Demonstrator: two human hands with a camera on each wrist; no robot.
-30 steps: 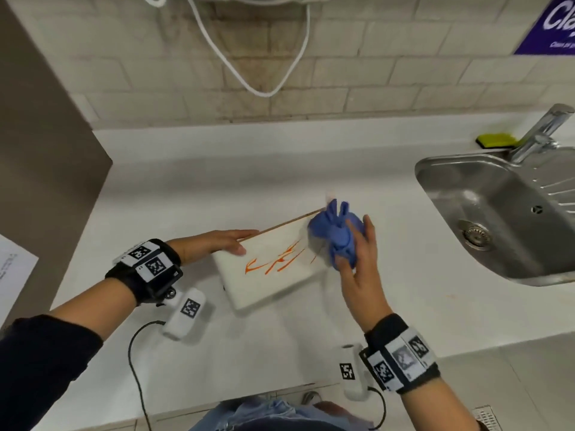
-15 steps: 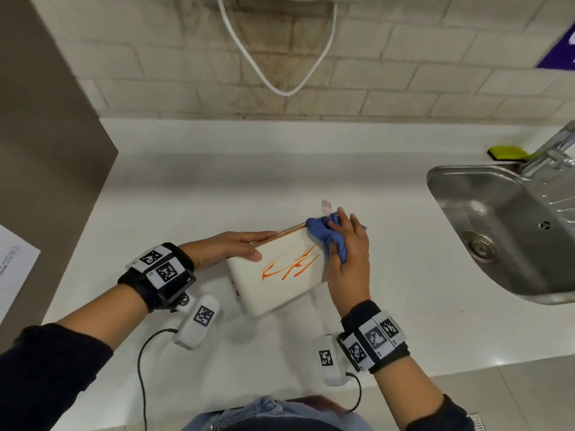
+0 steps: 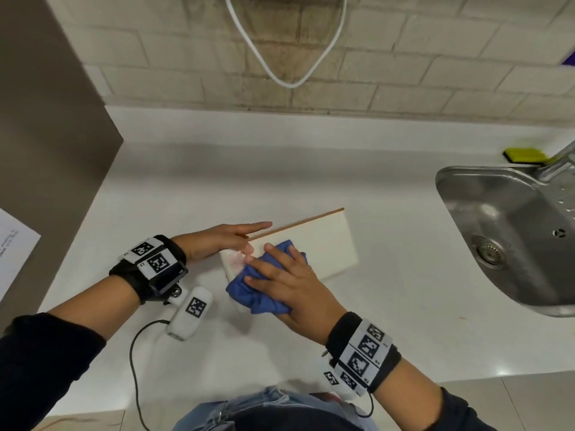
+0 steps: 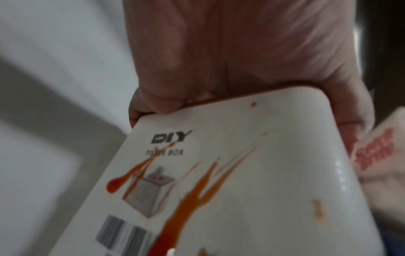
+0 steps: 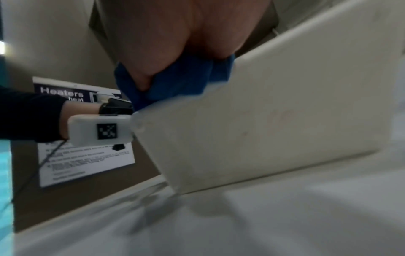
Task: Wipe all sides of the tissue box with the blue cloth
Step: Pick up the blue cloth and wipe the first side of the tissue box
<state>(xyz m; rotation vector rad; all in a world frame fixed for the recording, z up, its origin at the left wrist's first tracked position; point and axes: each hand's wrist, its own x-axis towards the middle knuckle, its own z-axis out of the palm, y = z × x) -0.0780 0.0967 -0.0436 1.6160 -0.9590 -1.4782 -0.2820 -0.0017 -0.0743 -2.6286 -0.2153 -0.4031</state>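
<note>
The white tissue box (image 3: 323,244) stands tilted on the counter, one long edge down. My left hand (image 3: 224,241) grips its left end, index finger along the far edge and thumb on the near face. The left wrist view shows a box face (image 4: 252,190) with a DIY label, a barcode and orange streaks. The blue cloth (image 3: 258,293) lies bunched on the near face at the left end. My right hand (image 3: 286,275) presses it there with spread fingers. In the right wrist view the cloth (image 5: 181,78) shows under the palm against the box (image 5: 263,129).
A steel sink (image 3: 504,231) with a faucet (image 3: 560,157) is set in the counter at the right, a yellow-green sponge (image 3: 525,155) behind it. A brown panel (image 3: 46,150) with a paper notice (image 3: 12,244) walls off the left. A white cable (image 3: 289,84) hangs on the brick wall.
My right hand swept the cloth from the box's right end across the near face to its left end. The orange streaks on that face are gone. The left hand kept its hold.
</note>
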